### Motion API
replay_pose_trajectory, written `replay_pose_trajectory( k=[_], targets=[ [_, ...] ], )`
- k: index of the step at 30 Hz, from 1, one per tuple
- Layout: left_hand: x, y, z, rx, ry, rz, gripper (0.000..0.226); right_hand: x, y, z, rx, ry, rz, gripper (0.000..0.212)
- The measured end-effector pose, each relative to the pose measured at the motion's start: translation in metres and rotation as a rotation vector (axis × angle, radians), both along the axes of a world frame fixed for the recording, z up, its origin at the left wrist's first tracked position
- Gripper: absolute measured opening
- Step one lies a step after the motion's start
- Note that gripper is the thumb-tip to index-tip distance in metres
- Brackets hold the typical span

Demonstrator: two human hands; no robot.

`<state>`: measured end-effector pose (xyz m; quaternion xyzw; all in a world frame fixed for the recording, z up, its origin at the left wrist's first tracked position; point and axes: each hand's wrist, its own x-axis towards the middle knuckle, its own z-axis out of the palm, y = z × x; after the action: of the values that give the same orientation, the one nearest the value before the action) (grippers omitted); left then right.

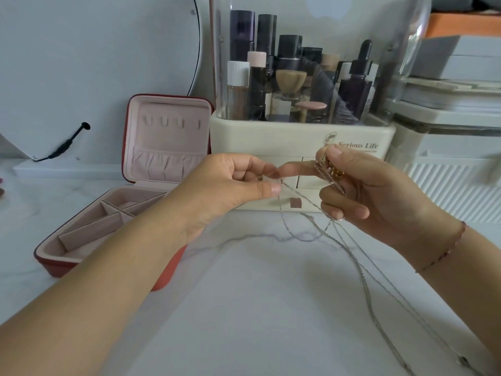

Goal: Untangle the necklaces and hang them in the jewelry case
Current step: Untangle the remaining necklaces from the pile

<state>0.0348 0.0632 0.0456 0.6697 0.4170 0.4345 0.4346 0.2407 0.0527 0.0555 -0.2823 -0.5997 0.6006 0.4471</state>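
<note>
Holding the tangled necklaces (332, 183) bunched in my right grip (379, 196), fingers (344, 210) curled round the gold clasps (336, 173), I am pinching one silver strand (301, 198) in my left grip (230, 185), thumb and forefinger closed on it. The strand is running roughly level between the two grips; loose chains (360, 270) are trailing onto the counter (244, 308). The knot is probably sitting inside my right fingers. The jewelry case (168, 137) is standing open just beyond my left grip, nearer that side.
</note>
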Motion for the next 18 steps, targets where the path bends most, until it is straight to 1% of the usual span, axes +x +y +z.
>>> replay_pose_trajectory(
  k=[5, 9, 11, 13, 18],
  targets=[
    [0.0015, -0.0004, -0.0005, 0.009, -0.008, 0.051, 0.010, -0.0006, -0.0006, 0.0010, -0.041, 0.006, 0.042, 0.018],
    [0.0021, 0.0000, -0.0014, -0.017, 0.026, 0.028, 0.016, -0.0009, 0.0005, -0.0011, -0.100, 0.047, 0.094, 0.013],
    [0.0006, 0.0016, -0.0035, -0.017, 0.065, 0.034, 0.014, -0.0023, 0.0005, -0.0022, -0.122, 0.048, 0.124, 0.012],
    [-0.0003, 0.0033, -0.0051, 0.001, 0.103, 0.069, 0.009, -0.0035, 0.0003, -0.0031, -0.139, 0.042, 0.124, 0.012],
    [-0.0021, 0.0058, -0.0049, 0.025, 0.104, 0.112, 0.015, -0.0044, -0.0011, -0.0020, -0.158, 0.050, 0.077, 0.011]
  ],
)
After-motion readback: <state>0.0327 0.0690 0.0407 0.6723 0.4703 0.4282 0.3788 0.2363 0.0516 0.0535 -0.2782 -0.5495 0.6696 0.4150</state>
